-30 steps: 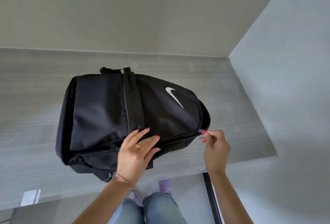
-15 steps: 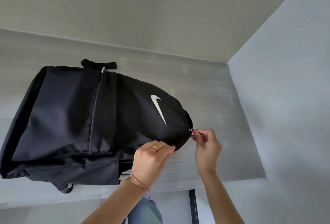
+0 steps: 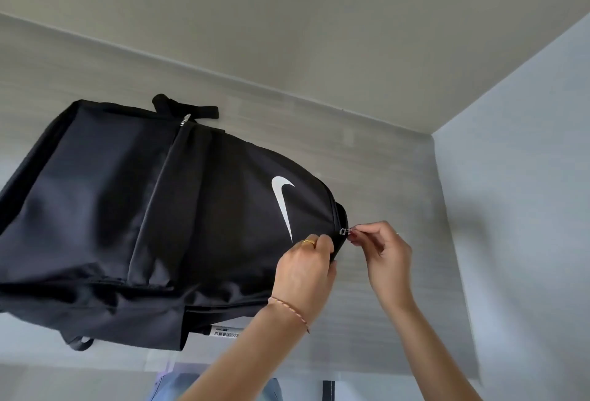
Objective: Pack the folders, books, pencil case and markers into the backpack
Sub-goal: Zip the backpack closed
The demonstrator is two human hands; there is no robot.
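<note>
Lying lengthwise left-right, backpack (image 3: 159,225) top pointing right; left hand (image 3: 303,269) gripping fabric, right hand (image 3: 380,250) pinching zipper pull (image 3: 345,230).

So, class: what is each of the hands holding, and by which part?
The right hand pinches the zipper pull at the top end of the black backpack. The left hand grips the backpack's fabric just beside that zipper.

head view | looks down, forward | close over backpack (image 3: 166,215) on table (image 3: 383,170)
</note>
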